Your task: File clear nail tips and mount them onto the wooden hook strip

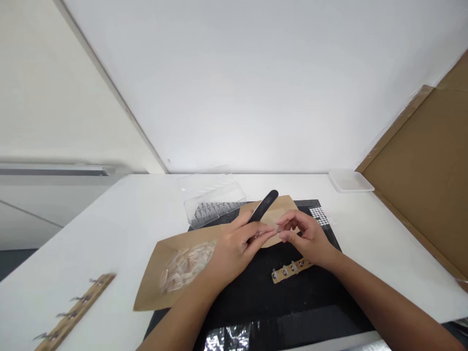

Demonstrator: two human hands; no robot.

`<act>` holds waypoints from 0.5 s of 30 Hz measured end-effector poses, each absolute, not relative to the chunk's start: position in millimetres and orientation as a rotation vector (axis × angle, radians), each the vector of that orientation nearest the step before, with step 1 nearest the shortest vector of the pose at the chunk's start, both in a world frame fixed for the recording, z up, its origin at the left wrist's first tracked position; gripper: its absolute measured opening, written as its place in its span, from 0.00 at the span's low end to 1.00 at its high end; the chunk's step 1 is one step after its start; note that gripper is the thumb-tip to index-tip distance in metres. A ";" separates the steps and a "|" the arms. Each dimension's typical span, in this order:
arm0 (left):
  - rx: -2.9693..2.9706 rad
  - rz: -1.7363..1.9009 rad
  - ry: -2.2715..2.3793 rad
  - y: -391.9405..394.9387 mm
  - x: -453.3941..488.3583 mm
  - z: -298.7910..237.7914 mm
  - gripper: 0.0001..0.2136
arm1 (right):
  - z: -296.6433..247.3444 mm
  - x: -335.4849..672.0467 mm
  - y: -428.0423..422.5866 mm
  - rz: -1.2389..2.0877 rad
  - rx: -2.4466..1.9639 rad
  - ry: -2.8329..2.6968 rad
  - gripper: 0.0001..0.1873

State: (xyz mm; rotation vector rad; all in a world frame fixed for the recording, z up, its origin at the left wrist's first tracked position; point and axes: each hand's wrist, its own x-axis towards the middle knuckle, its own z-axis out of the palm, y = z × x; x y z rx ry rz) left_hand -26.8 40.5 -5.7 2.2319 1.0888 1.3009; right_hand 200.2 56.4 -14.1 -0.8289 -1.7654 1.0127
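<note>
My left hand (243, 239) is closed, with a black nail file (263, 206) sticking up from between its fingers. Its fingertips meet my right hand (302, 234) at a small clear piece (278, 228) that looks like a nail tip. The right thumb and fingers pinch at that piece, which they partly hide. Below the right hand lies a wooden strip (281, 275) with several small metal holders, some with clear pieces on them. A brown paper tray (148, 278) full of clear nail tips (188, 263) sits by the left forearm. Another brown paper tray (287, 201) is behind the hands.
A black mat (256, 302) covers the table's front middle. Behind it stands an open clear box (215, 202) with rows of nail tips. A sheet of white dots (319, 216) lies right; another wooden strip (78, 312) lies left. A plastic lid (351, 181) rests near cardboard (424, 170).
</note>
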 end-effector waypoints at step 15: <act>1.603 0.972 1.149 30.7 -11.4 7.1 0.20 | -12.2 197.6 47.0 0.494 -0.773 -1.774 0.06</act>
